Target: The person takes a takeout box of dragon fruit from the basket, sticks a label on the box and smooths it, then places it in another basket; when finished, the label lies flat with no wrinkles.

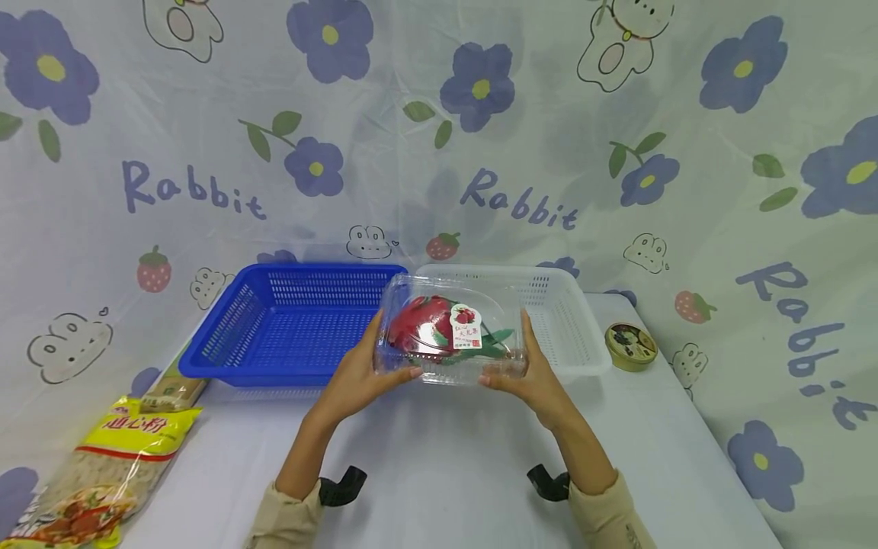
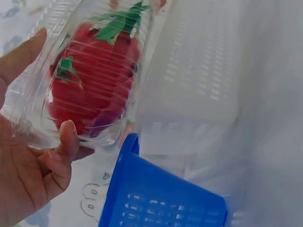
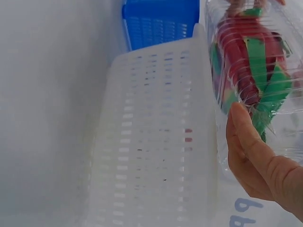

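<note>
A clear plastic clamshell box (image 1: pixel 411 293) with a red dragon fruit (image 1: pixel 420 324) inside is held up between both hands. Green leaf tips show beside the fruit, and a white label (image 1: pixel 467 328) is stuck on the lid. My left hand (image 1: pixel 360 375) grips the box's left end, its thumb along the front edge. At the other end my right hand (image 1: pixel 531 377) holds it, thumb likewise in front. The wrist views show the box's ribbed underside, with the left fingers (image 2: pixel 68 135) and right fingers (image 3: pixel 244 123) against it.
Behind the box stand a blue basket (image 1: pixel 274 375) on the left and a white basket (image 1: pixel 595 343) on the right. A round tin (image 1: pixel 631 347) sits at the far right. A yellow-topped food bag (image 1: pixel 113 469) and another package (image 1: pixel 174 387) lie at the left edge.
</note>
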### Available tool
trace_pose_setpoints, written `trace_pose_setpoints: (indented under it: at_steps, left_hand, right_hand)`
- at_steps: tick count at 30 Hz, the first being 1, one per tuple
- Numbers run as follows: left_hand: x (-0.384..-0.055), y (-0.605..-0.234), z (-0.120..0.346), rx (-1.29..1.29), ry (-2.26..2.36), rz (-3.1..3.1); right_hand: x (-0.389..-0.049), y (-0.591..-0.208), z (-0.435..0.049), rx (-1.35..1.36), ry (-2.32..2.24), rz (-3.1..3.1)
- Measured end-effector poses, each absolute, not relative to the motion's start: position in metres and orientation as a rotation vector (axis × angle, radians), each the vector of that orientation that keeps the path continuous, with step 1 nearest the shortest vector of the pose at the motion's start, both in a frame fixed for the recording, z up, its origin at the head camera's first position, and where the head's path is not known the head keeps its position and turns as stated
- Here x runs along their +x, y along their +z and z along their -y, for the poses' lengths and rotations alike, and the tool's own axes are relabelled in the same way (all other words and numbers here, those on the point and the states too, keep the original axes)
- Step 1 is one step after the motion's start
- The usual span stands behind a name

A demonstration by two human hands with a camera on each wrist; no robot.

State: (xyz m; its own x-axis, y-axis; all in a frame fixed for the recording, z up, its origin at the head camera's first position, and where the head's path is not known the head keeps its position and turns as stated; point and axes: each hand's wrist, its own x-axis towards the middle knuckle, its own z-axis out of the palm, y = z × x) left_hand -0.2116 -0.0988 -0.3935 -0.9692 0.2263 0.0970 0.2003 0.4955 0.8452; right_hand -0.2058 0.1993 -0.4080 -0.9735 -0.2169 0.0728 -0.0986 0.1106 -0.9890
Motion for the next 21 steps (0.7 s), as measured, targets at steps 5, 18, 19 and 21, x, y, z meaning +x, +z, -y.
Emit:
trace_pose_setpoints:
  at_steps: [5, 18, 19, 21]
  left_hand:
    - [-0.216, -0.392, 0.095, 0.362, 1.496, -2.694]
    - [-0.23, -0.397, 0.092, 0.425, 1.45, -2.727]
    - [-0.231, -0.397, 0.092, 0.426, 1.448, -2.724]
    - [-0.233, -0.397, 0.092, 0.424, 1.444, -2.722]
  right_hand:
    - [-0.212, -0.406, -0.204, -0.334, -2.009, -2.265]
    - [-0.223, -0.408, -0.213, -0.353, -1.983, -2.268]
    - [-0.225, -0.408, -0.214, -0.354, -1.99, -2.261]
    - [-0.227, -0.409, -0.215, -0.348, -1.999, -2.252]
